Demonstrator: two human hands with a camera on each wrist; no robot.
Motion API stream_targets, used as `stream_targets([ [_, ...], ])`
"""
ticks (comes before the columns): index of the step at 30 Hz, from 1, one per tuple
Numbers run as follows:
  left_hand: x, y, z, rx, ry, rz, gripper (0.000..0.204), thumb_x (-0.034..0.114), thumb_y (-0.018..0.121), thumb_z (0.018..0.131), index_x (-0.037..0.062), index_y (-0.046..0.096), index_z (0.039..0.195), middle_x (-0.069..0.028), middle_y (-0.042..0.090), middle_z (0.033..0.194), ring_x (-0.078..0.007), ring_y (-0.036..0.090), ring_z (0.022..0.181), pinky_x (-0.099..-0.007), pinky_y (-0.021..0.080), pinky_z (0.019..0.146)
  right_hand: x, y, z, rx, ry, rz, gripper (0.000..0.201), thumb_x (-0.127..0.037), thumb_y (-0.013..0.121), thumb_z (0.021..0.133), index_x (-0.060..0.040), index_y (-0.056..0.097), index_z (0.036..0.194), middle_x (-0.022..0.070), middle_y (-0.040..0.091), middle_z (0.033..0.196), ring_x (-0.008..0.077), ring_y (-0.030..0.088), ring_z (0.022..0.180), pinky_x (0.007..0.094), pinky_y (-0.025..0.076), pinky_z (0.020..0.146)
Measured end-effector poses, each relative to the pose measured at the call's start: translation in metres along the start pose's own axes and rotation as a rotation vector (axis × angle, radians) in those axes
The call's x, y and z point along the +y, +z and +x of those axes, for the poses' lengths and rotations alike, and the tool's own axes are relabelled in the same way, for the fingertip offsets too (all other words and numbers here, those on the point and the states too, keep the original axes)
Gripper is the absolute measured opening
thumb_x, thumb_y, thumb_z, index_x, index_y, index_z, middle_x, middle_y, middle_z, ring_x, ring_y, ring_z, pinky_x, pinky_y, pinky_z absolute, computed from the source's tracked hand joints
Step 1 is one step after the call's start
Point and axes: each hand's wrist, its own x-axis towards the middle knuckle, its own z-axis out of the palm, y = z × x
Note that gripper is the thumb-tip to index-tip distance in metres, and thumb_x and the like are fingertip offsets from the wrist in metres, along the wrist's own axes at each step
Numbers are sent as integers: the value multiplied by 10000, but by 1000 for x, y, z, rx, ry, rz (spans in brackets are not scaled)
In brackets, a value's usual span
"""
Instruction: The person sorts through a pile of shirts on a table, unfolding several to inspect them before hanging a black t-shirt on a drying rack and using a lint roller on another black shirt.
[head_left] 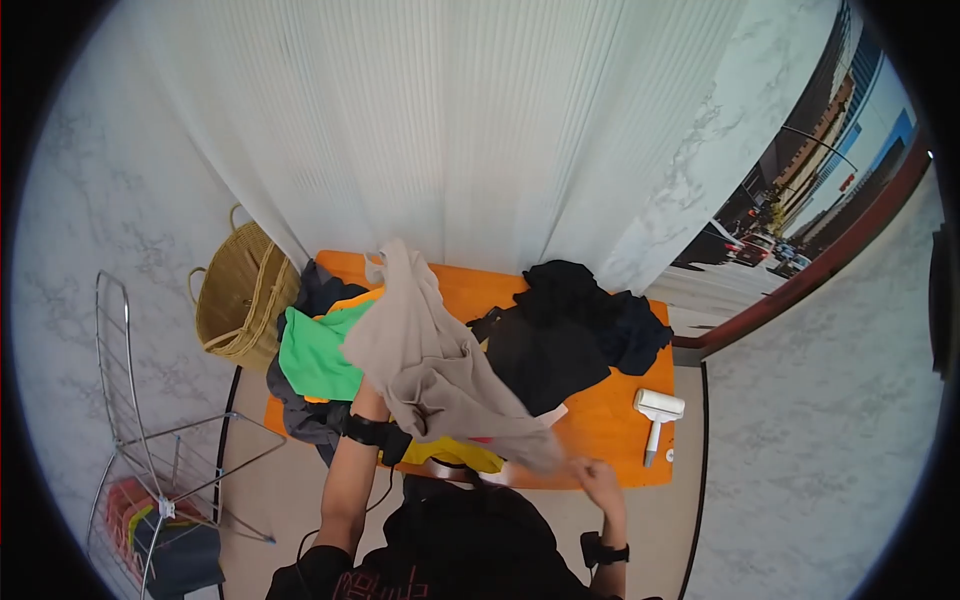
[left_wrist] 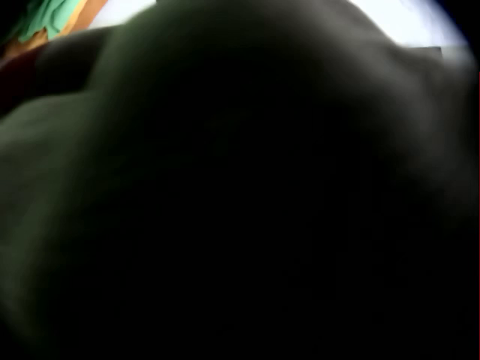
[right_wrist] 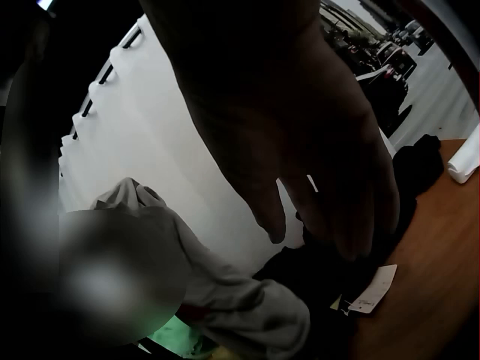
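Observation:
A taupe garment [head_left: 425, 350] hangs in loose folds over my left hand [head_left: 370, 400]; only the base of that hand shows below the cloth, and its fingers are hidden. Dark, blurred cloth fills most of the left wrist view. My right hand [head_left: 597, 482] is beside the garment's lower right end, over the table's front edge. In the right wrist view its fingers [right_wrist: 360, 217] extend loosely downward with nothing between them, and the garment [right_wrist: 240, 300] hangs to the left of them.
On the orange table [head_left: 620, 400] lie a green garment [head_left: 315, 355], a yellow one [head_left: 455, 455] and a black pile [head_left: 560, 340]. A lint roller [head_left: 658, 410] lies at the right. A wicker basket [head_left: 235, 300] and a metal rack [head_left: 165, 505] stand at the left.

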Motion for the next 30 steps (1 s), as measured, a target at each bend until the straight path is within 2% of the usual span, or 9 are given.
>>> stream_targets([
  [5,15,51,4,119,289,382,413,279,654,836,32,571,1156,-150,664,1111,-268,639,1016,-394,477,893,-77,6,55,33,-281,635,379,-240,674,903,2,638,1193,119,718,1020,180,677,909,293,517,791],
  [7,24,71,0,186,344,545,357,213,705,830,26,600,1115,-150,678,1080,-257,660,980,-367,498,868,-146,-4,67,53,-406,741,493,-247,711,866,11,581,1266,136,688,1123,206,662,1020,313,510,873],
  [10,43,100,-23,336,373,863,358,0,757,695,-1,566,997,-172,683,904,-229,692,828,-292,512,722,-200,-2,82,16,-570,743,520,-262,734,844,20,573,1249,156,656,1191,192,650,1048,311,510,842],
  [12,48,112,-34,382,467,887,330,53,770,702,-15,538,927,-183,672,834,-214,690,776,-325,518,691,-225,1,79,25,-757,606,484,-269,731,839,26,585,1194,129,693,1043,194,671,912,320,510,787],
  [16,52,103,-40,454,400,872,335,90,787,703,-11,502,848,-183,654,815,-189,666,763,-317,505,671,-229,6,77,-60,-707,443,418,-229,703,874,26,606,1191,80,684,986,96,610,871,242,490,777],
  [18,55,86,-40,459,400,822,348,108,792,714,-6,478,812,-166,629,770,-168,636,726,-313,490,652,-203,11,97,-239,-487,579,266,-182,603,947,51,654,1065,37,675,860,54,569,766,211,455,689],
  [21,57,65,-39,505,546,815,437,145,702,873,55,306,710,-10,282,661,-96,278,653,-267,284,553,-186,5,116,-205,-517,724,249,-149,537,987,59,674,976,-11,651,808,27,522,720,191,418,637],
  [26,54,40,-39,450,469,596,446,139,596,966,97,249,688,53,232,675,-61,212,648,-258,209,545,-216,-13,123,-109,-624,738,284,-182,526,998,58,678,1002,-51,635,807,15,504,730,186,414,638],
  [30,55,15,-35,444,385,391,445,159,574,980,103,241,690,62,223,683,-51,202,650,-253,196,549,-237,-22,121,-344,-535,723,318,-237,547,997,46,692,987,-22,651,828,29,522,747,206,431,670],
])
